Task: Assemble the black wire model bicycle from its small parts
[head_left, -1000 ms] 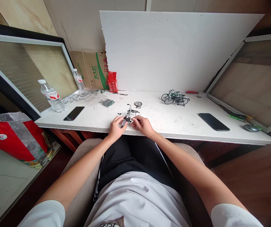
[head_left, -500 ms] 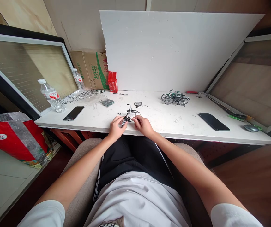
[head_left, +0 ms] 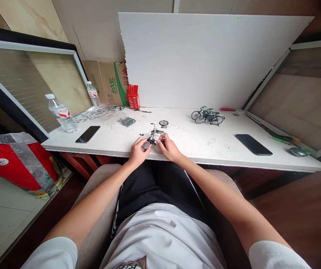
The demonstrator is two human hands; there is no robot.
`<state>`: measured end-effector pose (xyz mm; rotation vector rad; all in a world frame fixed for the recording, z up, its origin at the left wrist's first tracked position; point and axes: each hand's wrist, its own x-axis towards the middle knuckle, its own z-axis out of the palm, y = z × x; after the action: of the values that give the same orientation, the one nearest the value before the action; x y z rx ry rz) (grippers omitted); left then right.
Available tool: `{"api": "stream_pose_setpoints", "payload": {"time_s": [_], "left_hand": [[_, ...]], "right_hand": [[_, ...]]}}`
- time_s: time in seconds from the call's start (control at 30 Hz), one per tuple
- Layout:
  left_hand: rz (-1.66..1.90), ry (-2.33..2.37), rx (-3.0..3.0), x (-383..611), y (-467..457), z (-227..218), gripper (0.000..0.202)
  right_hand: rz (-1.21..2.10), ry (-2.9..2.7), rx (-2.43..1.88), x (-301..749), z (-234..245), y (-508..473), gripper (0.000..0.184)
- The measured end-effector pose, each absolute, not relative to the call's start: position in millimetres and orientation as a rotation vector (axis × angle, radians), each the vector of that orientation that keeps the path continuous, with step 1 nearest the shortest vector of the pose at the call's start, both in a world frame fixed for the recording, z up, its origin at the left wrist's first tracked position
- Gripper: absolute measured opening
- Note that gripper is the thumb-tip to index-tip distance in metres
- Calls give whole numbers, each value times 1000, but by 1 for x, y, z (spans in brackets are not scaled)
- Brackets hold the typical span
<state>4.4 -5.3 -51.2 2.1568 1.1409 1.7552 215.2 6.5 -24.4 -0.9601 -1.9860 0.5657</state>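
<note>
"Bike [head_left: 151, 141] where?"
"By the front of the table [head_left: 219, 145], pinched in your left hand [head_left: 138, 152]; whether your right hand [head_left: 170, 148] pinches anything, I can't tell."
"Lettering?"
"Carton [head_left: 107, 80] says 花生油."

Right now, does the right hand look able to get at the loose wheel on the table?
Probably yes: the loose wheel lies just beyond the right hand, with small parts beside it. The model bicycle in the left hand is mostly to the left, so a path around its right side looks free.
</note>
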Motion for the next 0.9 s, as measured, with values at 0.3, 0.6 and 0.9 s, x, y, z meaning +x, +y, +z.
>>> {"api": "stream_pose_setpoints", "payload": {"time_s": [0.3, 0.6, 0.9], "left_hand": [[1709, 1192, 2081, 5, -7, -50, 25], [1691, 1202, 2032, 5, -7, -49, 23], [1693, 1198, 2089, 6, -8, -47, 25]], "right_hand": [[582, -2034, -917, 217, -28, 10, 21], [525, -2091, -901, 217, -29, 9, 21], [509, -2081, -933, 218, -29, 9, 23]]}}
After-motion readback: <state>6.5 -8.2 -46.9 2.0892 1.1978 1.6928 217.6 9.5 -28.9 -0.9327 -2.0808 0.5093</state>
